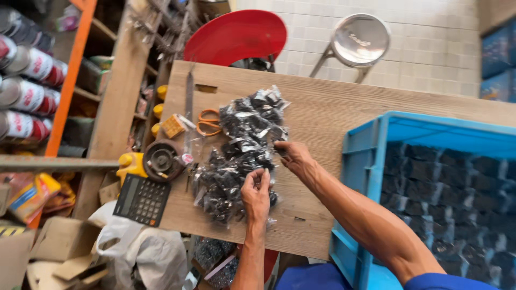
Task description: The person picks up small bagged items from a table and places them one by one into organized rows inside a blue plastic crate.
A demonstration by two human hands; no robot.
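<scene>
A heap of small clear plastic bags filled with black pieces (pixel 244 147) lies on a wooden board (pixel 333 113). My left hand (pixel 256 192) rests on the near end of the heap, fingers pinched on one bag. My right hand (pixel 293 156) reaches in from the right and grips a bag at the heap's right edge. A blue plastic crate (pixel 361 156) stands right of my right forearm, packed with several more of the same bags (pixel 451 198).
Orange-handled scissors (pixel 208 122), a small yellow box (pixel 173 126), a round dark tape dispenser (pixel 161 159) and a black calculator (pixel 142 199) sit at the board's left. A red stool (pixel 236 35) and a metal stool (pixel 359 40) stand beyond. Shelves with cans (pixel 27 80) rise at left; cardboard and bags lie below.
</scene>
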